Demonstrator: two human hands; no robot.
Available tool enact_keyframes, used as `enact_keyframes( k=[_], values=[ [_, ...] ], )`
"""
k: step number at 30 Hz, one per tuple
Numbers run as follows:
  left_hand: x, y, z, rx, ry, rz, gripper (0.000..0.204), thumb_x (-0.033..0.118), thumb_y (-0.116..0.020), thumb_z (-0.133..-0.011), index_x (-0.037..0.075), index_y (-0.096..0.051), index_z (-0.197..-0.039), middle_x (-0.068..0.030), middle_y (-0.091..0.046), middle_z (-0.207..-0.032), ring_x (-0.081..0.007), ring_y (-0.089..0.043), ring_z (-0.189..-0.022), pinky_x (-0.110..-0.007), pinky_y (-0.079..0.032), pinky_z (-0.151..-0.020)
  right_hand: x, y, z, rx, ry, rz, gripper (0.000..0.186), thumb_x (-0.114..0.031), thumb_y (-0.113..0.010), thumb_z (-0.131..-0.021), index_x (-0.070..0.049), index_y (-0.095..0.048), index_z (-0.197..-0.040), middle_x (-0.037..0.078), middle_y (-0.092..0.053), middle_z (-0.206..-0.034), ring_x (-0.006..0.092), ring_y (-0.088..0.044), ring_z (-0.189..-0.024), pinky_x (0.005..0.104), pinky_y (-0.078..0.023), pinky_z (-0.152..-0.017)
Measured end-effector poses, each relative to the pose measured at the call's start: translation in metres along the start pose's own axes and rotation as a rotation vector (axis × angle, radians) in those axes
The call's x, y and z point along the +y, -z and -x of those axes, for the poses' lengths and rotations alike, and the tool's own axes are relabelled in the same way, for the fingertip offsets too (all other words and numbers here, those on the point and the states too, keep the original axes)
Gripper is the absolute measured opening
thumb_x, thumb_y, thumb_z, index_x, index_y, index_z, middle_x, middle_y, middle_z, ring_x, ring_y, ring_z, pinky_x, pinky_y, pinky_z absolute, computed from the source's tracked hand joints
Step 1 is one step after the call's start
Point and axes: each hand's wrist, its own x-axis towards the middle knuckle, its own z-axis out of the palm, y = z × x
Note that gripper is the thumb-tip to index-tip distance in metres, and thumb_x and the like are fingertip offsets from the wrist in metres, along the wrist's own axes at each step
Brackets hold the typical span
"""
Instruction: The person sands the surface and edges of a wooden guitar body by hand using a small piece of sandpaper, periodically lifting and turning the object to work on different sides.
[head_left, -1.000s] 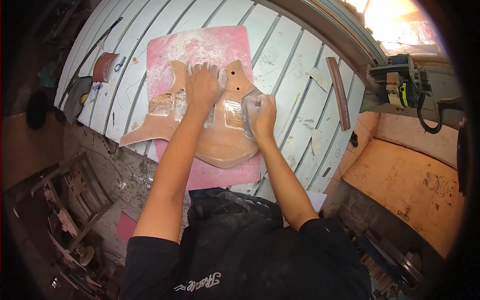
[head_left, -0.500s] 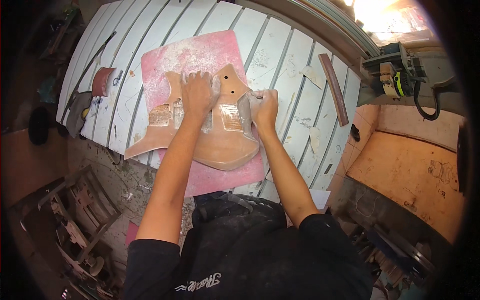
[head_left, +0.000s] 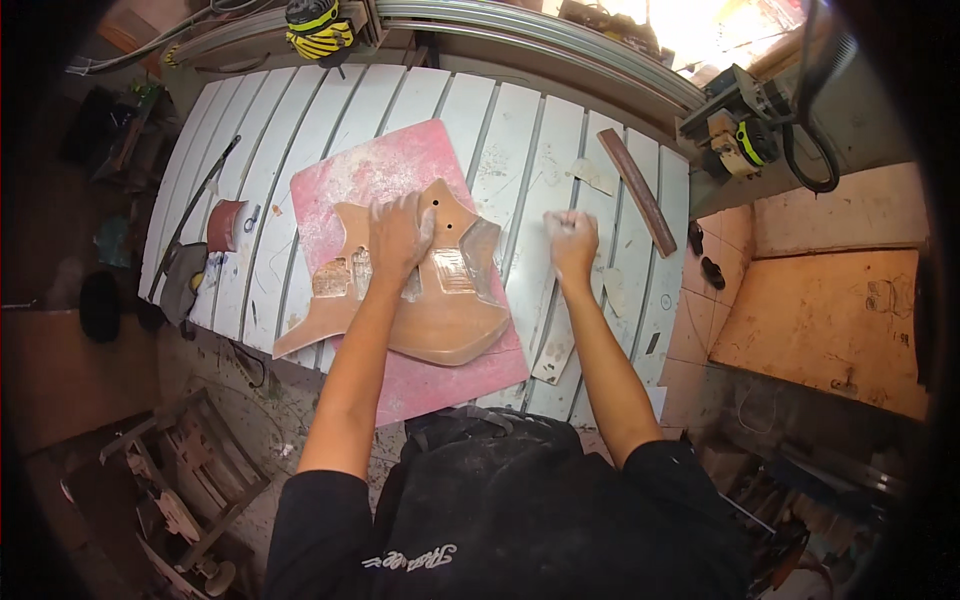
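Observation:
An unfinished electric guitar body (head_left: 445,330), light brown with routed cavities and two dark holes, lies on a dusty pink board (head_left: 425,395). My left hand (head_left: 400,235) is over the body's upper part, its fingers curled round the far edge. Off the body to the right, my right hand (head_left: 572,245) hovers over the white slatted table (head_left: 520,150) with its fingers curled tight. Whatever that closed hand may hold is hidden. White dust coats both hands.
A curled reddish-brown sheet (head_left: 226,225) and a long dark rod (head_left: 200,210) lie on the table's left. A brown strip (head_left: 638,190) and pale scraps (head_left: 593,176) lie right. Yellow-marked tools (head_left: 320,38) hang along the metal rail (head_left: 530,42) at the far edge.
My right hand has left the guitar body's right edge and moved right, away from it. My left hand keeps its place on the body. The whole view has shifted.

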Motion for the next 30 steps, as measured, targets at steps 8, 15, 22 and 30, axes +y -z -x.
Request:
enact_keyframes(
  k=[8,15,22,30],
  values=[
    [0.047,-0.008,0.057,-0.131,-0.438,-0.052,0.069,0.045,-0.057,-0.096,0.003,-0.045,-0.150,-0.0170,-0.035,-0.161,-0.0430,-0.026,-0.150,-0.060,-0.022,-0.119,0.049,0.091,0.109,-0.075,-0.351,-0.163,0.020,-0.015,-0.080,-0.086,0.000,-0.067,-0.092,0.005,-0.068,-0.085,0.0107,-0.060,-0.078,0.0269,-0.050,-0.073],
    [0.081,0.008,0.130,-0.110,-0.424,0.041,0.070,0.053,-0.069,-0.085,-0.001,-0.058,-0.129,-0.0198,-0.054,-0.140,-0.0410,-0.041,-0.138,-0.059,-0.027,-0.117,0.024,0.107,0.124,-0.157,-0.400,-0.349,0.016,-0.013,-0.077,-0.088,-0.002,-0.067,-0.096,0.003,-0.068,-0.089,0.0104,-0.060,-0.079,0.0263,-0.049,-0.073],
    [0.076,0.012,0.139,-0.100,-0.481,0.099,0.067,0.057,-0.071,-0.081,0.002,-0.063,-0.119,-0.0192,-0.059,-0.131,-0.0386,-0.046,-0.134,-0.059,-0.029,-0.115,0.010,0.089,0.148,-0.399,-0.467,-0.432,0.017,-0.016,-0.075,-0.091,-0.003,-0.068,-0.099,0.002,-0.067,-0.088,0.0093,-0.058,-0.078,0.0236,-0.048,-0.071],
    [0.092,-0.007,0.146,-0.006,-0.269,-0.027,0.064,0.063,-0.067,-0.082,0.010,-0.066,-0.118,-0.0168,-0.055,-0.141,-0.0392,-0.044,-0.136,-0.061,-0.028,-0.116,0.008,0.080,0.165,-0.503,-0.524,-0.458,0.017,-0.015,-0.074,-0.091,-0.002,-0.066,-0.100,0.004,-0.067,-0.090,0.0093,-0.062,-0.083,0.0232,-0.051,-0.076]
  ],
)
